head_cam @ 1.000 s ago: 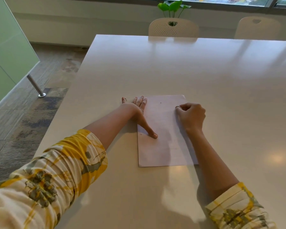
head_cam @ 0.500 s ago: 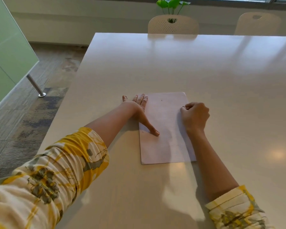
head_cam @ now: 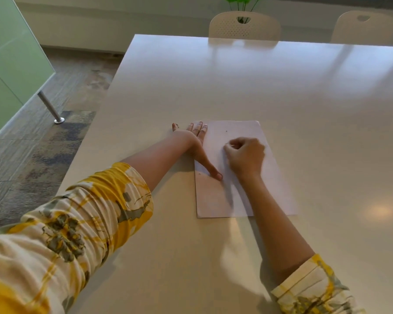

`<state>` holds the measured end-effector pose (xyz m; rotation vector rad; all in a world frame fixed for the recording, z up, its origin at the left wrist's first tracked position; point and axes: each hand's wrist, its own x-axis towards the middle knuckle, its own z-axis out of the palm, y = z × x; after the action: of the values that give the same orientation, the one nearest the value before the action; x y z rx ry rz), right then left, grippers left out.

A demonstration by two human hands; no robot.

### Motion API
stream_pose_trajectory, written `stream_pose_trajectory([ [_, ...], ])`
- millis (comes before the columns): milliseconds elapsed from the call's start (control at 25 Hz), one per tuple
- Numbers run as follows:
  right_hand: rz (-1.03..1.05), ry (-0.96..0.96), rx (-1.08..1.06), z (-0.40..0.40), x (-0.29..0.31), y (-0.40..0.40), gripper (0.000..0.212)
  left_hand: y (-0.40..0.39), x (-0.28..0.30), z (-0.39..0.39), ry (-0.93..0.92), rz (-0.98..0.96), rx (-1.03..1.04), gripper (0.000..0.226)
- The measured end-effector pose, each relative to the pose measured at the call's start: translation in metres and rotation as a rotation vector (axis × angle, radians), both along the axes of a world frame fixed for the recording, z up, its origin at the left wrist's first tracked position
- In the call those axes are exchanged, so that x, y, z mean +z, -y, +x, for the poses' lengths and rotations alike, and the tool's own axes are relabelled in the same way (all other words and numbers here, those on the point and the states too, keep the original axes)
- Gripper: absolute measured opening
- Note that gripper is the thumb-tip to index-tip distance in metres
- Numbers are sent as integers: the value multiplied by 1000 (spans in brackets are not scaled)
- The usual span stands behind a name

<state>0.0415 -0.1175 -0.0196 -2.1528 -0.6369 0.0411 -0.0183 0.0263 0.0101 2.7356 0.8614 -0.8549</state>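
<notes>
Nearest the camera are two yellow patterned sleeves, the left sleeve (head_cam: 66, 234) at 8 o'clock and the right sleeve (head_cam: 313, 288) at 5 o'clock; both forearms reach in toward the sheet of paper (head_cam: 216, 196), which lies flat on the pale table (head_cam: 281, 87) pretty much dead centre, long side running 6 to 12. The left hand (head_cam: 194, 141) sits on the sheet's 10 o'clock edge, fingers straight and flat on the tabletop, thumb stretched out toward 5 o'clock with its tip pressing on the paper. The right hand (head_cam: 245, 157) is curled into a fist on the sheet's far half, nothing visibly pinched in it. Further out, two beige chairs (head_cam: 244, 26) at 12 and 1 o'clock; a green plant (head_cam: 243, 1) behind them; a green panel (head_cam: 9, 53) at 10.
</notes>
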Motion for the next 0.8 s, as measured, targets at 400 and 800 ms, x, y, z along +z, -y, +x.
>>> stream_pose_trajectory([
  [400, 37, -127, 12, 3, 2, -1, 15, -1, 1, 0, -10, -19, 0, 174],
  [800, 23, -110, -87, 16, 10, -4, 12, -1, 1, 1, -22, -31, 5, 180],
])
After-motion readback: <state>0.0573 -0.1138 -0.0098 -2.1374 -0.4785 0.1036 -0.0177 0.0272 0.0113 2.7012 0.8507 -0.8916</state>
